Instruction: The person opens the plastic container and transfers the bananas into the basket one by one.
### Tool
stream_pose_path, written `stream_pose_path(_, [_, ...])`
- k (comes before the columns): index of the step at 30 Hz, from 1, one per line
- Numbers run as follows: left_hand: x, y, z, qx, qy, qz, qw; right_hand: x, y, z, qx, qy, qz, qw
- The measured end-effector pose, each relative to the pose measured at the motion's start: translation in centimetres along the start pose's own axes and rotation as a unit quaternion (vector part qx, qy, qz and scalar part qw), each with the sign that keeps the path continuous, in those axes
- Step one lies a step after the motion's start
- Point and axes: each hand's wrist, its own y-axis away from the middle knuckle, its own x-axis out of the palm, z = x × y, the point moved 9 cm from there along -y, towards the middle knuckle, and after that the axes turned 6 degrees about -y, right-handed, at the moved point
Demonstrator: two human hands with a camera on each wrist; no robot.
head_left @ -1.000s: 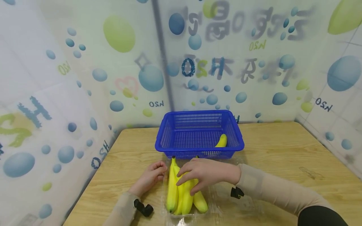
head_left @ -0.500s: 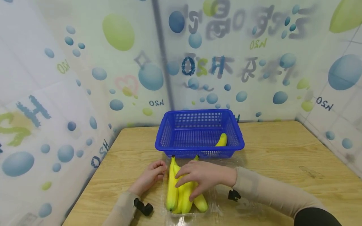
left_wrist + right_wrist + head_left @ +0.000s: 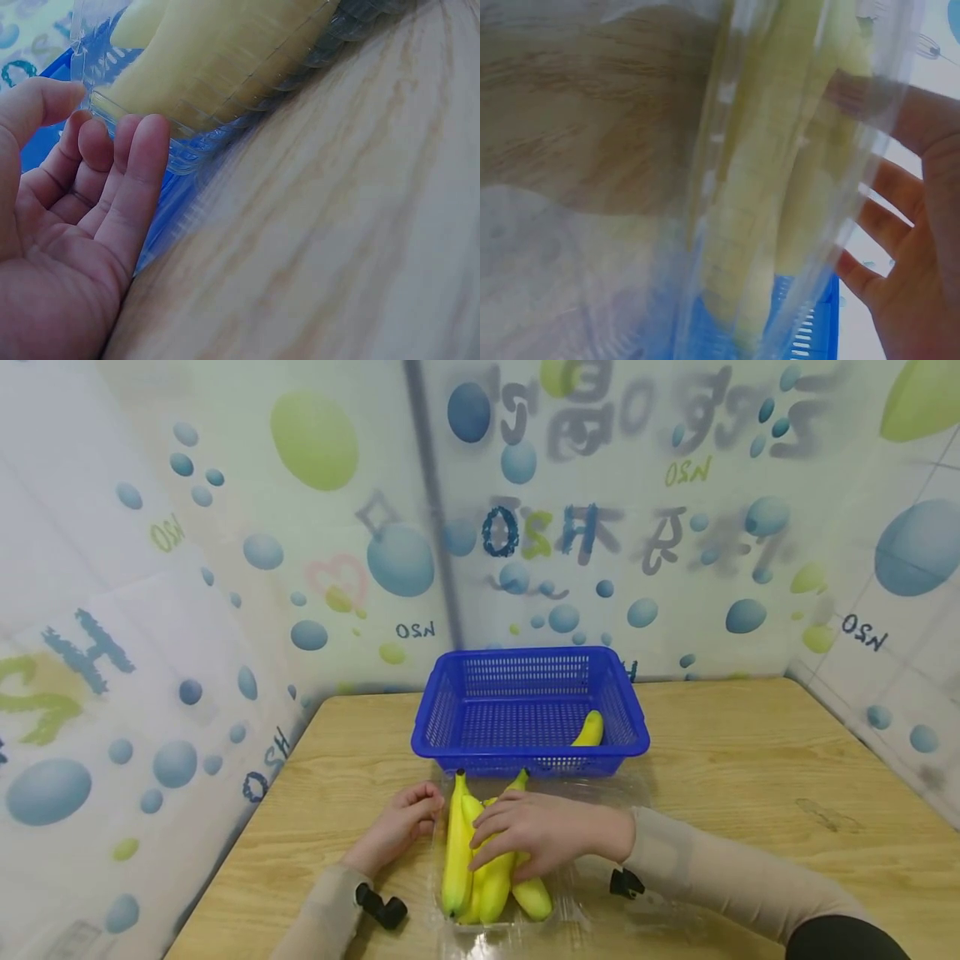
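Observation:
Several yellow bananas [image 3: 459,860] lie lengthwise in a clear plastic container [image 3: 498,930] on the table. My left hand [image 3: 401,827] is at the container's left side; in the left wrist view the thumb and fingertips of this hand [image 3: 82,202] pinch its rim. Across the middle bananas lies my right hand [image 3: 543,831], its fingertips on the left side of one banana [image 3: 497,885] and its thumb on the right. Through the clear plastic, the right wrist view shows that thumb against a banana [image 3: 802,187], while the fingers curve on the far side, their tips hidden.
Just behind the container stands a blue perforated basket [image 3: 528,752] with one banana [image 3: 591,728] at its right front. Clear plastic sheeting spreads right of the container on the wooden table [image 3: 750,777]. Printed wall coverings [image 3: 337,527] rise behind and at both sides.
My right hand's fingers and thumb have come down and drawn closer round a middle banana, baring more of the stem end behind. The left hand has stayed at the rim.

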Motion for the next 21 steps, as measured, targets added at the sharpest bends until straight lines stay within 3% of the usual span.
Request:
stream_pose_path(7, [0.1, 0.1, 0.1, -0.002, 0.008, 0.004, 1.0, 0.0, -0.1, -0.3, 0.005, 0.008, -0.022, 1.0])
stream_pose_path(15, [0.0, 0.0, 0.1, -0.004, 0.014, 0.001, 0.9999, -0.1, 0.0, -1.3, 0.018, 0.061, -0.044, 0.997])
stream_pose_path(21, [0.0, -0.1, 0.0, -0.001, 0.008, 0.004, 1.0, -0.3, 0.2, -2.2, 0.04, 0.05, -0.056, 0.996])
